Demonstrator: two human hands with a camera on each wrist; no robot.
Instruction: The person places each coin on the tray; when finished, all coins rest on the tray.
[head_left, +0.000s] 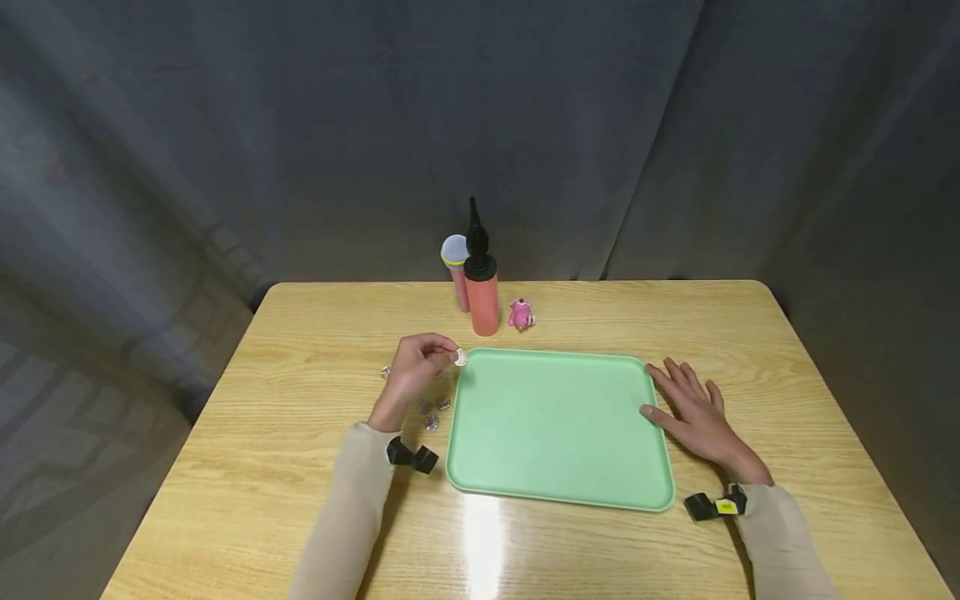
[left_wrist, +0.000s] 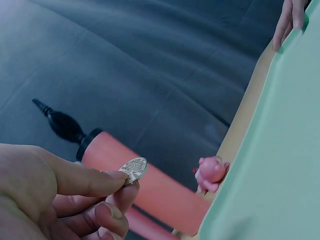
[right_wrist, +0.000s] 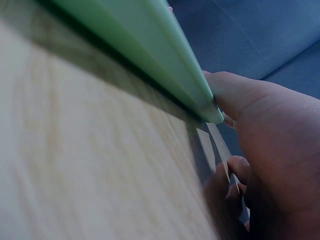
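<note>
Between thumb and forefinger my left hand pinches a silvery coin with a raised design. In the head view the coin is at the far left corner of the green tray. Several small shiny round pieces lie on the table left of the tray, some partly hidden by the left hand and wrist. My right hand rests at the tray's right edge with its fingers spread and the thumb on the rim. In the right wrist view that thumb touches the tray's edge.
Behind the tray stand a coral hand pump with a black nozzle and a pink toy microphone. A small pink figurine is right of them. The wooden table ends at a dark curtain.
</note>
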